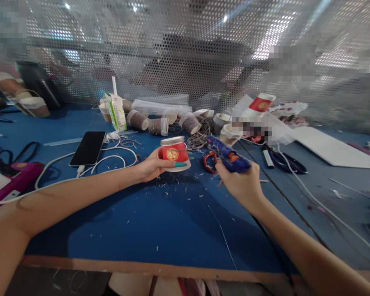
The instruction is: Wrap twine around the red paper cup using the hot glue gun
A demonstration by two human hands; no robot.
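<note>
In my left hand (154, 165) is a small cup (176, 153) with a red band and a gold emblem, held tilted a little above the blue table. The thumb lies across its front and the fingers go behind it. My right hand (245, 183) is wrapped round a blue hot glue gun (230, 156), whose nozzle end points left and away from me toward the cup, apart from it. Red-handled scissors (209, 162) lie just left of the glue gun, partly hidden by it. The glue gun's trigger cannot be made out clearly.
Twine-wrapped cups (158, 126), loose twine (202, 133) and a drink carton (116, 113) stand along the perforated metal screen (172, 61). At left lie a phone (88, 149) on a white cable and a magenta tool (21, 181). A white board (333, 148) lies right. Another person's hand (10, 88) shows far left.
</note>
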